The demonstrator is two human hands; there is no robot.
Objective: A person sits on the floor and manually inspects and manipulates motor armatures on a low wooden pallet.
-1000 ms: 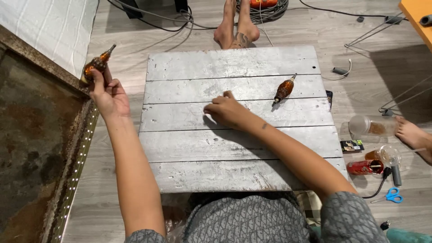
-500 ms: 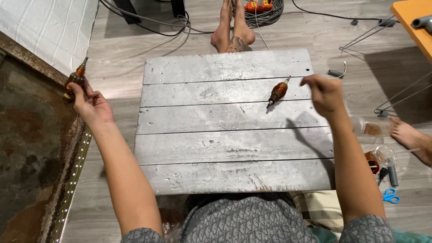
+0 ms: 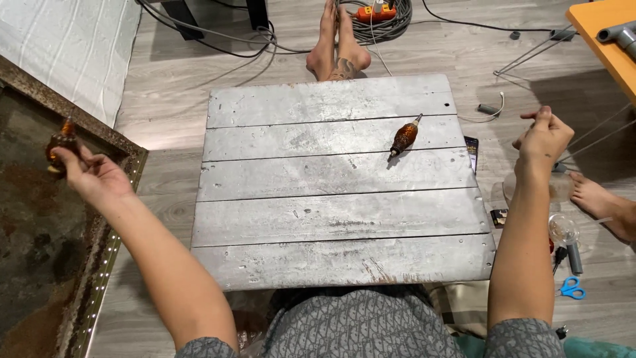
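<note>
My left hand point(image 3: 93, 174) is out to the left of the table, over the edge of a rusty framed panel point(image 3: 112, 149). It grips an amber-handled tool point(image 3: 63, 142) that points upward. My right hand point(image 3: 543, 136) is raised beyond the table's right edge with its fingertips pinched together; nothing shows between them. A second amber-handled screwdriver point(image 3: 405, 136) lies alone on the grey plank table point(image 3: 331, 219), toward its far right, clear of both hands.
Another person's bare feet point(image 3: 338, 50) rest at the table's far edge, and a foot point(image 3: 603, 199) is on the floor at right. Cables and a coiled power strip point(image 3: 377, 16) lie behind. Blue scissors point(image 3: 571, 288), a phone point(image 3: 472, 149) and small clutter sit right of the table.
My right hand left the middle of the table, passed the screwdriver and now hangs beyond the right edge. My left hand carried its tool farther left and lower, over the rusty panel.
</note>
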